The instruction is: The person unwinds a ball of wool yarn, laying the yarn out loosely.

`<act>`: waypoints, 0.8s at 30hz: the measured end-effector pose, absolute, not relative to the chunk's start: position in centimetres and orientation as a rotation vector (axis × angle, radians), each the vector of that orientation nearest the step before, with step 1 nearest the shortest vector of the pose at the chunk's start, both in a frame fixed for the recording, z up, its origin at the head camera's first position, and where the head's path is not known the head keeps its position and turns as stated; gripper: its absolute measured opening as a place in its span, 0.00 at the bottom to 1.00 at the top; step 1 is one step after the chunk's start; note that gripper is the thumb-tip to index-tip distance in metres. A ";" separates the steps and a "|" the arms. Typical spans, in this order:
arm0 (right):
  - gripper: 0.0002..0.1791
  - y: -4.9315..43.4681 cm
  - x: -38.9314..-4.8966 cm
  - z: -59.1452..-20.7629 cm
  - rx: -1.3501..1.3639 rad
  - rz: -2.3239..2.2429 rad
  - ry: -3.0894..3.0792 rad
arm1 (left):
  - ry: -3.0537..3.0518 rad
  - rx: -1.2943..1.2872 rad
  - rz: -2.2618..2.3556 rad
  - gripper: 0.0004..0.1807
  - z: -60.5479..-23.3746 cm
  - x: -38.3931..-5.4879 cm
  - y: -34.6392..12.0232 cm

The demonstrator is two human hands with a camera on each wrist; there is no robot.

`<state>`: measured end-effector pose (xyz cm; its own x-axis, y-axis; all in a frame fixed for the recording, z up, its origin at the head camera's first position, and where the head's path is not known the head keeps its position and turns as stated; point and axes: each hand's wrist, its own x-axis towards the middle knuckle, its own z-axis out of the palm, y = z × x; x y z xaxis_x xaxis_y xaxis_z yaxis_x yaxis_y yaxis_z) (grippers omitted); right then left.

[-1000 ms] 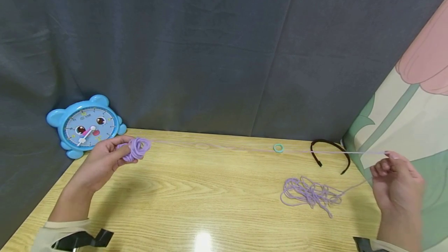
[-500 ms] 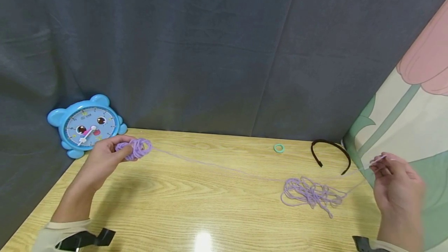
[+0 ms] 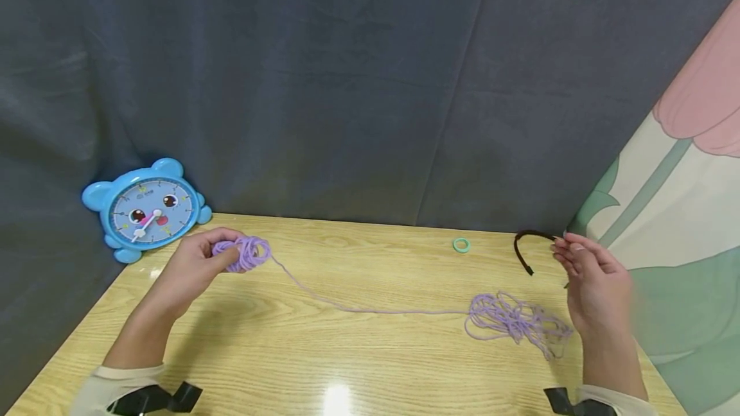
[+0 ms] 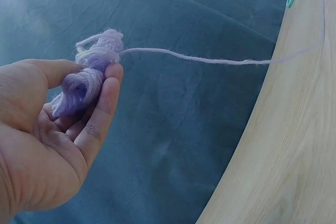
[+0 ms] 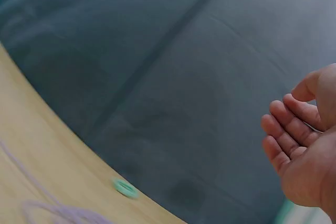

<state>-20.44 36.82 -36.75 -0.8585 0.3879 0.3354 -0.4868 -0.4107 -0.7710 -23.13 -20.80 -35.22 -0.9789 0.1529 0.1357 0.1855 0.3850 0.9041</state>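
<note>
My left hand (image 3: pixel 199 260) pinches a small wound bundle of lilac yarn (image 3: pixel 248 253) between thumb and fingers, held up over the left of the table. In the left wrist view the wrapped yarn (image 4: pixel 84 85) bulges out above and below the thumb. A single strand (image 3: pixel 376 311) sags from it to the table and runs right into a loose, tangled heap of the same yarn (image 3: pixel 509 318). My right hand (image 3: pixel 598 287) hovers beyond the heap, in front of the headband. Its fingers (image 5: pixel 286 129) are loosely curled with nothing between them in the right wrist view.
A blue animal-shaped clock (image 3: pixel 153 210) stands at the back left, beside my left hand. Near the back edge lies a small green ring (image 3: pixel 461 245). A black headband (image 3: pixel 522 254) is partly hidden behind my right hand. A dark curtain (image 3: pixel 347 95) hangs behind the table.
My right hand has let go of the yarn strand and moved left. The strand, taut before, has dropped slack onto the table. My left hand has shifted slightly right with the bundle.
</note>
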 end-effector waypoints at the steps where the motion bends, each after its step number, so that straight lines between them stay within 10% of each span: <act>1: 0.09 35.8 -20.7 -36.8 0.176 2.263 -1.323 | -2.592 -0.315 -1.695 0.15 -35.2 -23.1 -20.7; 24: 0.16 13.8 -23.8 -40.9 0.478 2.247 -2.090 | -2.621 -0.347 -1.677 0.14 -35.5 -23.1 -19.5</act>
<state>-23.76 13.81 -40.90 -0.9520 -0.1807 0.2470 -0.2332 -0.0940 -0.9679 -23.06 -19.47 -35.46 -0.9753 0.1801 0.1275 0.1913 0.4017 0.8956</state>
